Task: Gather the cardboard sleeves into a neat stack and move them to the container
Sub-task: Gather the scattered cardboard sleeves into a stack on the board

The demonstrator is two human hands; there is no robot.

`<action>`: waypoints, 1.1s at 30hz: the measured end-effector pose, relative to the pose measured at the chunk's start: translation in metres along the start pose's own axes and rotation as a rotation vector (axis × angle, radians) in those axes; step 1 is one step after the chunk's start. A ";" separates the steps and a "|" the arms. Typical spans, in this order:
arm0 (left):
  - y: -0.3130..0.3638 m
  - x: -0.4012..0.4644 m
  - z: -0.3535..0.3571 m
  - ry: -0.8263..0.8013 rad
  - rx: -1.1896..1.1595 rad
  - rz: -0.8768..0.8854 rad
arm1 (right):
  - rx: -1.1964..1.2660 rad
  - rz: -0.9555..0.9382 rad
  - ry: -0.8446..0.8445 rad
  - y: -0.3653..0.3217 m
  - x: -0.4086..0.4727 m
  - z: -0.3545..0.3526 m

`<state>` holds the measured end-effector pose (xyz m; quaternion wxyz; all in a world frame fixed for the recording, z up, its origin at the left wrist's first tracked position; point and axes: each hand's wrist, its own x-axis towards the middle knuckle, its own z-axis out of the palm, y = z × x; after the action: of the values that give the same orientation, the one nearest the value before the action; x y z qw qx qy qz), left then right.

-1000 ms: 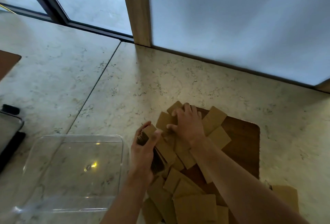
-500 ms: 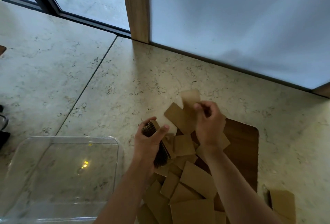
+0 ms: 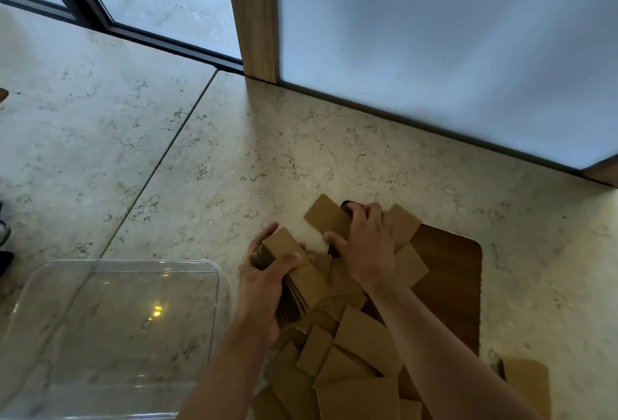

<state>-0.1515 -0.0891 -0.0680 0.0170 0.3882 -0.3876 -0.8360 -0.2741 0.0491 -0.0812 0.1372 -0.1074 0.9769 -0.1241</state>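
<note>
Nearest the person, loose cardboard sleeves [image 3: 364, 336] lay scattered and overlapping on a dark wooden board [image 3: 448, 279], with one more off to the right on the stone floor [image 3: 526, 383]. To my eye that meant most of the gathering was still to do.

Just beyond them, the left hand [image 3: 264, 289] was closed round a thick stack of sleeves [image 3: 294, 272], thumb pressed across the top sleeve and fingers wrapped underneath, the stack's edges showing dark at the side. The stack looked fairly square but sat low over the pile, touching or nearly touching the loose ones; I could not tell which. Beside it, to the left, the clear plastic container [image 3: 214, 272] stood empty on the floor, so nothing had been delivered yet.

Further out, the right hand [image 3: 368, 252] lay palm down on the far end of the pile, fingers curled over the far edge of a sleeve [image 3: 326, 218] and thumb at its near edge. Whether it had actually pinched that sleeve or was only pressing on it, I could not tell.

Half a second before, the right hand had been lifted, holding a single sleeve up off the pile; now it was down flat among the far sleeves again, and the left hand's stack had tipped flatter, its top face showing.
</note>
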 end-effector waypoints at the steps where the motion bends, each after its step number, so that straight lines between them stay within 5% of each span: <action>1: 0.001 -0.001 0.000 0.003 -0.004 0.018 | 0.061 -0.017 0.016 0.001 0.000 0.000; 5: 0.006 -0.002 0.009 0.027 0.020 0.069 | 0.896 0.263 0.162 0.011 0.001 -0.028; 7: 0.006 -0.002 0.017 -0.006 0.051 0.078 | 1.051 0.338 0.109 0.008 -0.018 -0.031; 10: 0.001 -0.001 0.031 -0.041 0.103 0.059 | 0.993 0.220 -0.108 -0.002 -0.051 -0.018; 14: -0.010 0.002 0.034 -0.013 0.160 0.041 | 0.623 0.320 0.240 0.043 -0.022 -0.024; 17: -0.010 -0.003 0.032 -0.052 0.176 0.014 | 0.156 0.330 0.064 0.076 0.004 -0.033; 19: -0.010 -0.006 0.032 -0.058 0.173 -0.011 | 0.080 0.259 0.026 0.089 0.013 -0.033; 25: -0.005 -0.012 0.032 -0.086 0.195 -0.038 | 0.934 0.309 0.368 0.111 0.015 -0.067; 31: -0.015 -0.020 0.031 -0.282 0.294 -0.161 | 1.043 0.084 -0.133 0.039 -0.076 -0.051; 33: -0.025 -0.023 0.029 -0.259 0.337 -0.149 | 1.129 0.120 -0.147 0.016 -0.096 -0.030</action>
<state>-0.1480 -0.0459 -0.0581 -0.1599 0.3028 -0.4908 -0.8012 -0.1953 0.0944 -0.0344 0.2475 0.0298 0.7514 -0.6109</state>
